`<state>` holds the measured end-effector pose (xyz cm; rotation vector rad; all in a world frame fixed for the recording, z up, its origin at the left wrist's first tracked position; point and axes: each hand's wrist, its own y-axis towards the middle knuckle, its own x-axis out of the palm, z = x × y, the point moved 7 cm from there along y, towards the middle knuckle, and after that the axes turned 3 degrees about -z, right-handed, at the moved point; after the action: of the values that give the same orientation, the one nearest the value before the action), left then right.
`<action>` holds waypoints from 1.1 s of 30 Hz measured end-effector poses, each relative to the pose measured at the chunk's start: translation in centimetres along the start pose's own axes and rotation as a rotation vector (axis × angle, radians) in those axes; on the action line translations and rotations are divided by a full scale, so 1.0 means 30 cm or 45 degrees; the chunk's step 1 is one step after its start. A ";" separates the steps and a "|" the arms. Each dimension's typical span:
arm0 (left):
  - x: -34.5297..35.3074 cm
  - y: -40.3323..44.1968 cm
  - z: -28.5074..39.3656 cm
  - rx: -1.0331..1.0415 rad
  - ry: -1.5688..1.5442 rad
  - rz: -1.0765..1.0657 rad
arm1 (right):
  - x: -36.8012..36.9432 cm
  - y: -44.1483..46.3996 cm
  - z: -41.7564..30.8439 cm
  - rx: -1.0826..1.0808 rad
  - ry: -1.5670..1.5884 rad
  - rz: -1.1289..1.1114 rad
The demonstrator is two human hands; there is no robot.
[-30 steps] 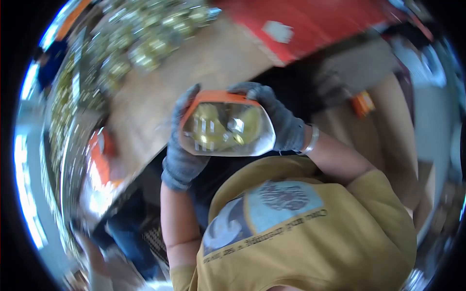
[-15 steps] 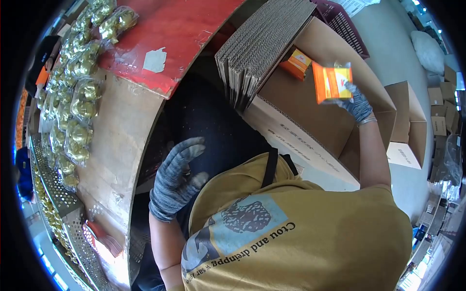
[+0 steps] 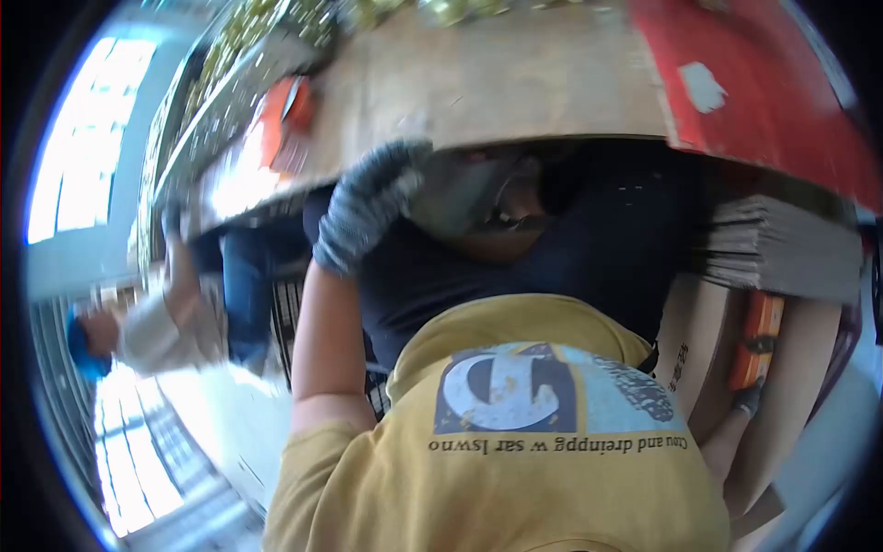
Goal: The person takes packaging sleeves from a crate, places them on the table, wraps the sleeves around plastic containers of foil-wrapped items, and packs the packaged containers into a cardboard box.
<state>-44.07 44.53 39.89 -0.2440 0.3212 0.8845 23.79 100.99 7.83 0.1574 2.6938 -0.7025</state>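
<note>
My left hand [image 3: 372,204], in a grey knit glove, is raised at the near edge of the wooden tabletop [image 3: 515,83]. Its fingers are blurred, but curve apart from the thumb with nothing visible between them. Far to the right, my gloved right hand [image 3: 751,397] reaches down into a cardboard box [image 3: 704,336]. It grips the lower end of an orange packet [image 3: 747,366]; the fingers are small and partly hidden. Another orange packet [image 3: 765,315] lies just beyond it inside the box.
Folded cardboard sheets [image 3: 782,247] stand over the box's far end. A red sheet [image 3: 763,83] covers the right of the tabletop. Gold wrapped items [image 3: 451,9] line the far edge. An orange-red object [image 3: 280,120] lies left. Another person [image 3: 175,327] in a blue cap is at left.
The view has swung round to the left. My right hand has lowered the orange packet into the box beside the other one. My left hand is now at the tabletop's edge.
</note>
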 end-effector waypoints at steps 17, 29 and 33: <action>-0.471 -0.327 -0.076 0.187 -0.291 0.799 | 1.775 -1.566 -0.081 -1.934 -0.797 -1.431; -0.497 -0.394 -0.050 0.281 -0.436 0.842 | 2.138 -1.970 0.109 -2.478 -1.048 -1.365; -0.495 -0.444 -0.052 0.205 -0.448 0.948 | 1.967 -1.725 0.010 -2.237 -1.054 -1.471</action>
<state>-42.63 25.24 44.99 0.2022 0.1465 1.6010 -41.11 56.88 9.63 -1.6388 1.4431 1.2209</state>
